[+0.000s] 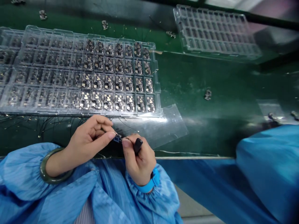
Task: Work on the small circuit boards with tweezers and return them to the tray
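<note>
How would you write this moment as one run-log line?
left hand: holding small blue part; right hand: holding black object, close to part; circuit-board tray: beyond hands; clear sheet: on bench

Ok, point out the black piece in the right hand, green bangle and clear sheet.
Black piece [138, 145], head view: its visible end.
Green bangle [43, 168], head view: outer band.
Clear sheet [175, 125], head view: right part.

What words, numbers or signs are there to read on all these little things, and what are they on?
None can be read anywhere in this picture.
Circuit boards in the clear tray: any marks are too small to read.
Small blue part at the left hand's fingertips: too small and blurred to tell.
Black-ended tool in the right hand: no lettering shows.
Blue wristband: no lettering shows.
</note>
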{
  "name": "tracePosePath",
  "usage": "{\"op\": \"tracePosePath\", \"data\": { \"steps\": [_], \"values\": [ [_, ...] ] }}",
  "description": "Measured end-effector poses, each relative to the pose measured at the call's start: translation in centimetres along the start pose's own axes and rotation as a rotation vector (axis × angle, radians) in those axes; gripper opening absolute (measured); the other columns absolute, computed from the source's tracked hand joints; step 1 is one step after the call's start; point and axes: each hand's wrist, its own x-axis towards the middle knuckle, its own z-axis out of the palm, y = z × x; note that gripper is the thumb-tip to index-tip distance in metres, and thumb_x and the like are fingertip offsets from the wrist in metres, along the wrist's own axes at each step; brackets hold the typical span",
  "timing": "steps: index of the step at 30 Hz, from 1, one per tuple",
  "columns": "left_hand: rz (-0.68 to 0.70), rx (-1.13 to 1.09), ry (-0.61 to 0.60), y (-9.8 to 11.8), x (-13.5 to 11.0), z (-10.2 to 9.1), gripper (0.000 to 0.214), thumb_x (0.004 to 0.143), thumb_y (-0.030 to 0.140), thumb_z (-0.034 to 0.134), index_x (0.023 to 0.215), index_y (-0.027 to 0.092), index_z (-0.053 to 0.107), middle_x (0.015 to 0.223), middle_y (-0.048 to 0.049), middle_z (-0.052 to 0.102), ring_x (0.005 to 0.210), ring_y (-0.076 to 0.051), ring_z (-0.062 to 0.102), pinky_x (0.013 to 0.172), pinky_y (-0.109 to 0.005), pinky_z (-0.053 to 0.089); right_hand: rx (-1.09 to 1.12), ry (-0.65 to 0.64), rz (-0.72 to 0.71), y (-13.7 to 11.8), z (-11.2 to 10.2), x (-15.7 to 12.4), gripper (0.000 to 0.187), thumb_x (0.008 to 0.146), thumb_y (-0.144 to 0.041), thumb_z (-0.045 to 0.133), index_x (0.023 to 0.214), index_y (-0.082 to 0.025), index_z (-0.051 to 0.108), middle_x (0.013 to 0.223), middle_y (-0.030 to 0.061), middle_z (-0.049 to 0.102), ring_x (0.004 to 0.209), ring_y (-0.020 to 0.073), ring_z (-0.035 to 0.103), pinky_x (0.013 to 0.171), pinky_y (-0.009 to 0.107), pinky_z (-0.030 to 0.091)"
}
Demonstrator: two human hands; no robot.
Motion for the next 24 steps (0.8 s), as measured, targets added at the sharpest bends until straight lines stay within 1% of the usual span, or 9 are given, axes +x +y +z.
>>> {"op": "tracePosePath", "data": {
  "steps": [2, 5, 8, 11, 13, 16, 19, 22, 24],
  "values": [
    [0.049, -0.012, 0.019, -0.2, -0.1, 0.0, 0.018, 0.091, 0.023, 0.059, 0.108, 0.02, 0.054, 0.084, -0.0008, 0.067, 0.074, -0.012, 0.064, 0.063, -0.021, 0.05, 0.005, 0.008, 0.005, 0.0, 0.1, -0.1, 0.01, 0.09, -0.017, 0.054, 0.082, -0.022, 0.054, 0.064, -0.0038, 0.058, 0.054, 0.0098, 0.052, 0.05, 0.023, 0.041],
    [0.137, 0.141, -0.019, -0.3, 0.0, -0.2, 0.008, 0.092, 0.021, 0.056, 0.097, 0.019, 0.062, 0.086, -0.0025, 0.067, 0.075, -0.012, 0.062, 0.065, -0.021, 0.049, -0.011, -0.001, 0.025, 0.1, 0.1, -0.1, 0.011, 0.09, -0.017, 0.054, 0.081, -0.022, 0.054, 0.063, -0.0033, 0.058, 0.053, 0.0107, 0.053, 0.048, 0.024, 0.041],
    [0.164, 0.284, -0.105, -0.2, 0.3, -0.5, 0.01, 0.093, 0.019, 0.052, 0.092, 0.019, 0.062, 0.083, -0.0013, 0.065, 0.072, -0.011, 0.059, 0.067, -0.022, 0.047, -0.034, -0.022, 0.002, 0.3, 0.0, -0.2, 0.012, 0.089, -0.015, 0.054, 0.079, -0.022, 0.053, 0.063, -0.0034, 0.057, 0.053, 0.0106, 0.053, 0.049, 0.024, 0.04],
    [0.158, 0.331, -0.219, 0.0, 0.4, -0.6, 0.012, 0.094, 0.019, 0.047, 0.089, 0.018, 0.057, 0.08, -0.0007, 0.062, 0.07, -0.011, 0.055, 0.066, -0.022, 0.044, -0.045, -0.07, -0.045, 0.5, -0.7, -0.1, 0.014, 0.088, -0.012, 0.054, 0.079, -0.022, 0.052, 0.061, -0.004, 0.055, 0.052, 0.01, 0.051, 0.048, 0.023, 0.039],
    [0.178, 0.319, -0.263, 0.0, 0.4, -0.6, 0.014, 0.096, 0.02, 0.043, 0.087, 0.018, 0.054, 0.081, -0.0019, 0.06, 0.07, -0.013, 0.054, 0.065, -0.023, 0.044, -0.041, -0.123, -0.063, 0.5, -1.4, 0.0, 0.014, 0.087, -0.012, 0.055, 0.079, -0.022, 0.053, 0.061, -0.0042, 0.056, 0.051, 0.0099, 0.052, 0.048, 0.022, 0.041],
    [0.242, 0.276, -0.258, -0.1, 0.3, -0.3, 0.016, 0.097, 0.023, 0.038, 0.087, 0.018, 0.05, 0.082, -0.0036, 0.058, 0.072, -0.014, 0.053, 0.066, -0.025, 0.044, 0.013, -0.197, -0.048, 0.3, -2.3, 0.3, 0.007, 0.087, -0.015, 0.058, 0.085, -0.022, 0.059, 0.069, -0.0017, 0.064, 0.059, 0.0119, 0.061, 0.054, 0.022, 0.049],
    [0.261, 0.214, -0.246, -0.3, 0.2, -0.2, 0.017, 0.098, 0.024, 0.037, 0.087, 0.018, 0.049, 0.079, -0.0023, 0.054, 0.063, -0.012, 0.05, 0.061, -0.025, 0.042, 0.069, -0.202, -0.036, -0.1, -2.5, 0.7, 0.007, 0.086, -0.017, 0.062, 0.09, -0.023, 0.064, 0.076, 0.0013, 0.07, 0.067, 0.0157, 0.068, 0.059, 0.025, 0.056],
    [0.167, 0.064, -0.241, -0.7, 0.1, -0.1, 0.018, 0.098, 0.029, 0.04, 0.089, 0.017, 0.05, 0.076, -0.0005, 0.053, 0.057, -0.009, 0.05, 0.057, -0.023, 0.042, 0.082, -0.164, -0.057, -0.2, -2.5, 1.0, 0.013, 0.084, -0.012, 0.062, 0.087, -0.024, 0.066, 0.075, 0.0012, 0.07, 0.065, 0.0165, 0.068, 0.058, 0.025, 0.056],
    [0.09, -0.07, -0.233, -1.2, 0.0, 0.0, 0.02, 0.095, 0.034, 0.049, 0.105, 0.016, 0.05, 0.09, -0.0047, 0.058, 0.065, -0.01, 0.056, 0.058, -0.022, 0.045, 0.063, -0.091, -0.078, 0.0, -2.7, 1.4, 0.018, 0.084, -0.009, 0.062, 0.09, -0.025, 0.067, 0.078, 0.0014, 0.071, 0.069, 0.0174, 0.068, 0.062, 0.027, 0.057]
  ]
}}
